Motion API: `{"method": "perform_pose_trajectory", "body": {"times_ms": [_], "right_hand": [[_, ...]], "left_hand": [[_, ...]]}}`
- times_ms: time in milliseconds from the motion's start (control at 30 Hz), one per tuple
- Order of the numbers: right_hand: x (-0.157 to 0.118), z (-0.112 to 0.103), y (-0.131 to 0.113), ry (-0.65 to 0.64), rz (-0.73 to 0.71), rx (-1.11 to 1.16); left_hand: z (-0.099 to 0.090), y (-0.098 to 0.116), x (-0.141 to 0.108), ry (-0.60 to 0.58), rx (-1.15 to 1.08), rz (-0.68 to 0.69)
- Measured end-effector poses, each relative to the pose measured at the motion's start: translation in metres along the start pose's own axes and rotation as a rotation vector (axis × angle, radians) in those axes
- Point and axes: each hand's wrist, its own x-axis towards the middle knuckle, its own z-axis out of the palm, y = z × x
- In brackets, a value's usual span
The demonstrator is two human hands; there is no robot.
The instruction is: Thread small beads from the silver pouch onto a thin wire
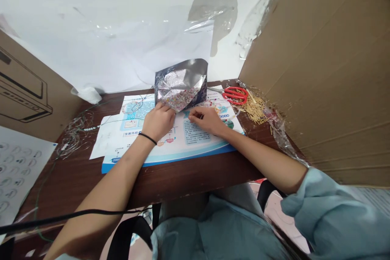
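A silver-lined foil bag (195, 74) lies open at the back of the desk, its mouth toward me and many small mixed-colour beads (181, 99) inside. My left hand (159, 122), a black band on its wrist, is at the bag's front left edge with fingers curled and closed; their tips are hidden. A thin thread runs from the left toward this hand. Just right of the bag's mouth, my right hand (207, 120) is closed in a pinch above the printed sheet (195, 148). Whatever its fingertips hold is too small to make out.
Red-handled scissors (235, 96) lie right of the bag, beside a pile of gold-coloured sticks (255, 107). Tangled clear thread (74, 134) spreads on the left. Cardboard walls (319, 73) flank the brown desk (189, 178). A black cable (76, 213) crosses the front left.
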Motion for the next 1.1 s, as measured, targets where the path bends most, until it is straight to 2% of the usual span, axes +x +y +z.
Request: {"method": "perform_pose_trajectory", "body": {"times_ms": [367,533,700,767,933,1100], "right_hand": [[-0.001,0.001,0.002,-0.023,-0.008,0.004],[0.0,0.0,0.003,-0.024,-0.008,0.003],[-0.001,0.0,0.001,-0.041,-0.008,-0.005],[-0.001,0.0,0.001,-0.038,-0.007,-0.006],[-0.002,0.002,0.001,-0.023,-0.021,-0.006],[-0.002,0.001,0.001,-0.027,-0.022,-0.011]], "left_hand": [[-0.001,0.003,-0.002,-0.034,0.145,0.03],[-0.001,0.003,-0.001,-0.053,0.078,0.002],[0.002,0.002,0.006,0.081,-0.128,0.007],[0.005,0.001,0.009,0.074,-0.158,0.029],[0.013,-0.006,0.014,-0.054,0.02,0.093],[0.017,-0.016,0.018,-0.012,0.065,0.133]]}}
